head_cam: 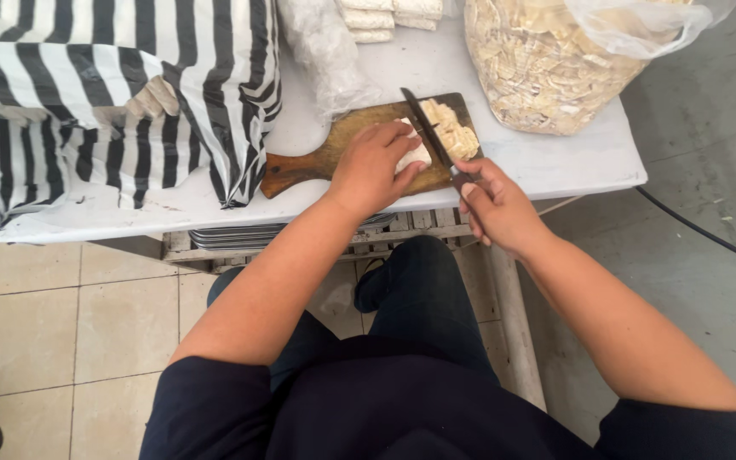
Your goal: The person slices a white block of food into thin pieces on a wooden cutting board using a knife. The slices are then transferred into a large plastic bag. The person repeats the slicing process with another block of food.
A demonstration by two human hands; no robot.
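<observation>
A wooden cutting board [308, 162] lies on a white table [555, 162]. My left hand [372, 166] presses down on a white block of food [415, 155] on the board. My right hand [494, 204] grips the handle of a dark knife [426, 126], whose blade rests across the block beside my left fingers. A pile of pale cut pieces [453, 129] lies on the board to the right of the blade.
A large clear bag of pale cut pieces [547, 60] stands at the table's right. A black-and-white striped bag [112, 94] fills the left. More white blocks [385, 15] and a clear plastic bag [325, 51] sit at the back. A cable [709, 234] crosses the floor.
</observation>
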